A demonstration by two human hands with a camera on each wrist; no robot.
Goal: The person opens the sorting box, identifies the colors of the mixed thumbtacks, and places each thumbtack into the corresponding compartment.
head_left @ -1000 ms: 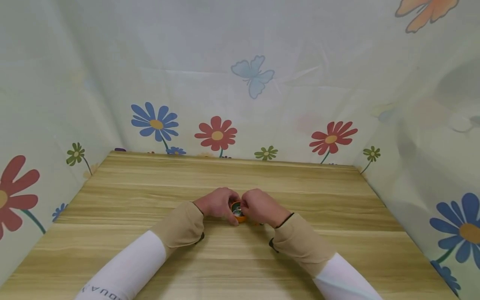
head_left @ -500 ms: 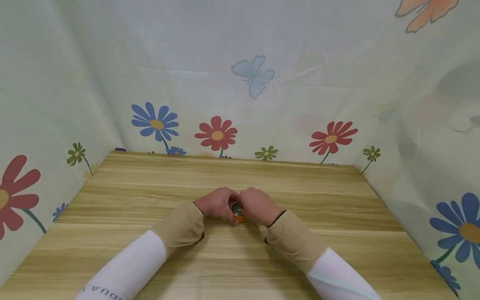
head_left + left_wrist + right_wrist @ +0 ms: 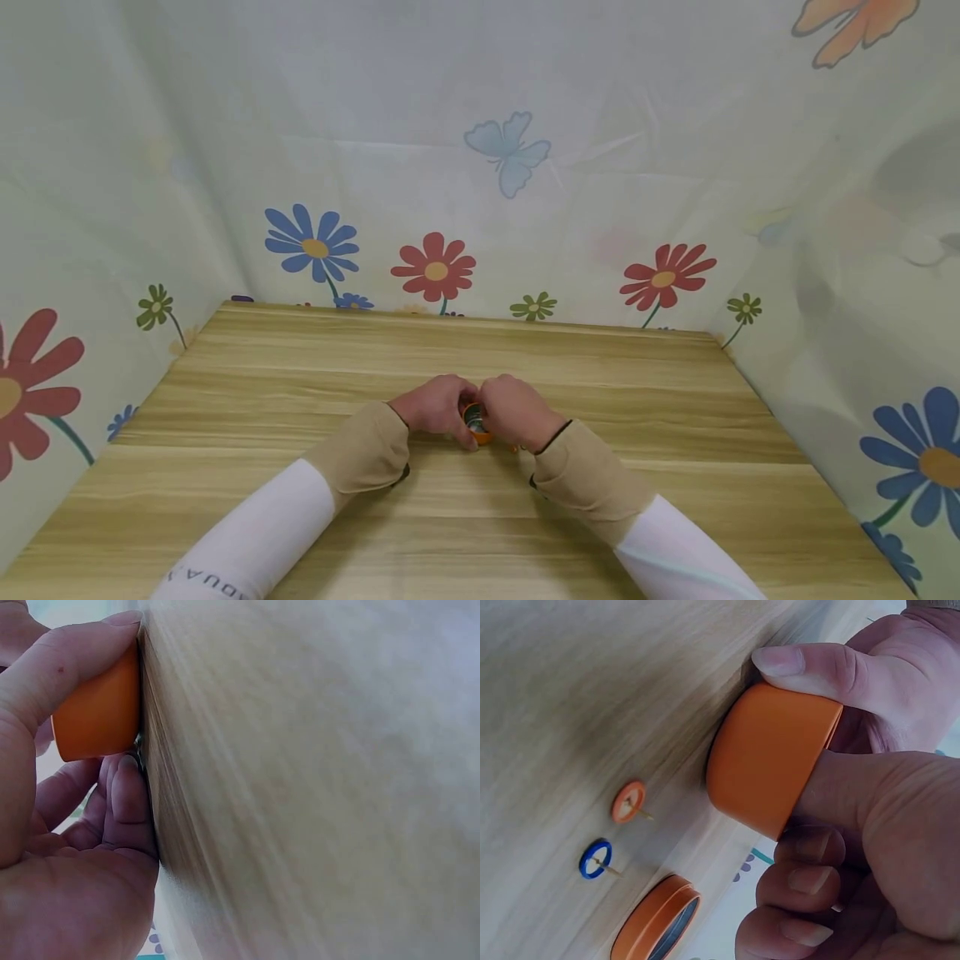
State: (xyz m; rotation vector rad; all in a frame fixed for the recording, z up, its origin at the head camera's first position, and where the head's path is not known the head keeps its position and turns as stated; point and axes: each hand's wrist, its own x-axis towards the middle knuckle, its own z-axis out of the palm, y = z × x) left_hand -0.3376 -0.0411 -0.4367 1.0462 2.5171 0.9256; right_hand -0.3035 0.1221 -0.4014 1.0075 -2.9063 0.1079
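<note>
My left hand (image 3: 438, 407) grips a small round orange tin (image 3: 772, 757), holding it against the wooden table with the thumb on the near side. The tin's silvery inside faces up in the head view. My right hand (image 3: 517, 412) reaches into its mouth; one digit enters over the rim, and several fingers curl outside in the right wrist view. The tips inside are hidden, so whether they pinch anything is unclear. Beside the tin lie an orange disc (image 3: 619, 806) and a blue ring (image 3: 583, 862), each with a thin pale pin through its middle.
A shallow orange lid (image 3: 645, 922) with a metallic inside lies on the wooden table (image 3: 315, 358) near the small discs. A white sheet (image 3: 375, 100) printed with flowers and butterflies hangs behind the table and at both sides.
My right hand has shifted a little left, deeper over the tin's mouth, and has hardly moved in the last half second. The left hand and tin stay in place.
</note>
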